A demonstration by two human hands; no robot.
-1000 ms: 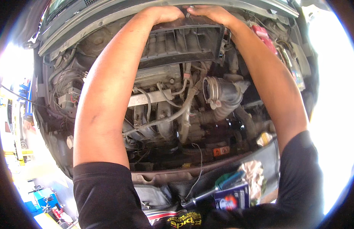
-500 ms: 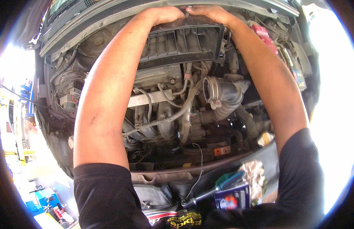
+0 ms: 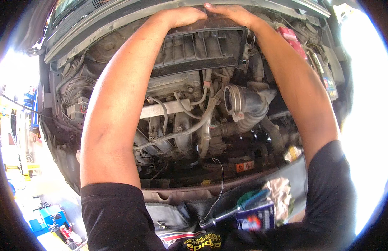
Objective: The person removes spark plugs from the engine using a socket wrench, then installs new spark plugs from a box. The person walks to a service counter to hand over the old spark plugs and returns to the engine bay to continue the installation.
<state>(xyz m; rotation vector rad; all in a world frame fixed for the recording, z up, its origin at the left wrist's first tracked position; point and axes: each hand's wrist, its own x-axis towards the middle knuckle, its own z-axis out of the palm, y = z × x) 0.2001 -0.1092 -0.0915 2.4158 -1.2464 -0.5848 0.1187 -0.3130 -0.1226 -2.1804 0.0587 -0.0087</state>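
Hose of black corrugated rubber gapes just nearer than the ribbed black plastic box; a jolt to the box could dirty the hose's inside. The box looks dusty and open-faced. At its far edge are the left hand and right hand; whether either grip is closed, I cannot tell.

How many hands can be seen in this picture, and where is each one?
2. The left hand is at the far edge of the black box; the right hand is at the same edge, farther right. Some fingers are hidden.
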